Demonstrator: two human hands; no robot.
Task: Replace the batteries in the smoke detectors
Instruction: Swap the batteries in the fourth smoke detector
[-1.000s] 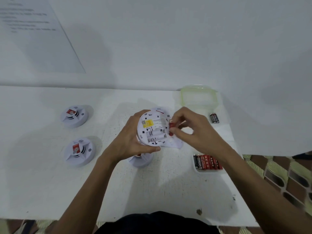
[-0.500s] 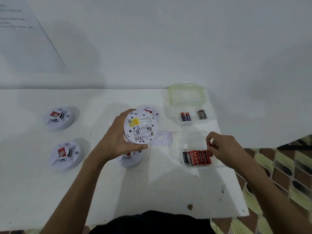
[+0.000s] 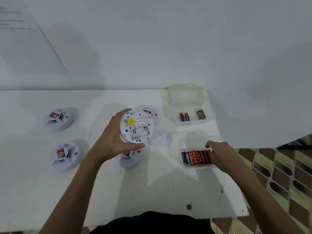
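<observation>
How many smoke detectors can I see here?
5. Far-left detector and near-left detector rest on the table; the left hand grips the held detector, back facing up; the rear detector lies behind it; the partly hidden detector lies beneath that hand.

White smoke detectors point(image 3: 58, 119) carry red labels; a yellow sticker point(image 3: 131, 122) is seen; batteries point(image 3: 196, 157) are red and black; the floor point(image 3: 278, 169) is brown-green patterned.

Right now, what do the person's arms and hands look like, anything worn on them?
The left arm and right arm are bare to the frame's edge: no sleeves in view. The left hand and right hand show no gloves, watch, ring or band. The only clothing visible is a dark garment at the bottom edge.
</observation>
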